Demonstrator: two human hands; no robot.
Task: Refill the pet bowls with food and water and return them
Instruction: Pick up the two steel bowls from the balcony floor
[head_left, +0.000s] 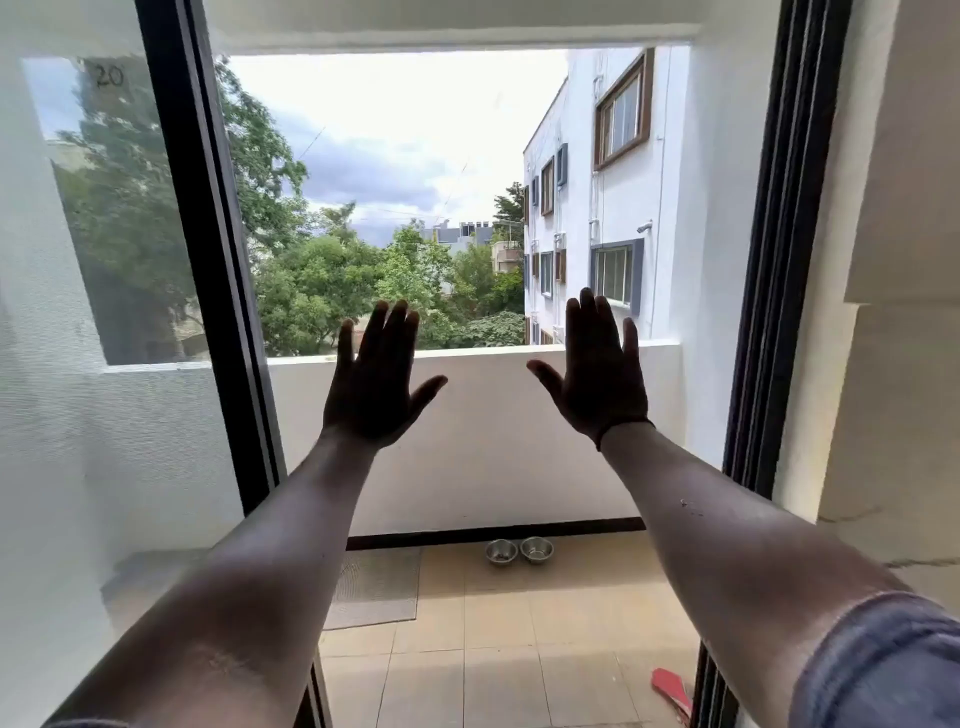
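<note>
Bowls (518, 551), two steel ones, sit side by side on the balcony floor (519, 623) at twelve o'clock, against the wall. Your left hand (371, 384) and right hand (602, 374) are spread, holding nothing. Stepping through, you could trip on the door track or kick the bowls.

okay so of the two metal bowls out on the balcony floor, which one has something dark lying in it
The left bowl, the one nearer the mat. Dark bits lie in its bottom, while the right bowl beside it shows only bare shiny metal.
</note>
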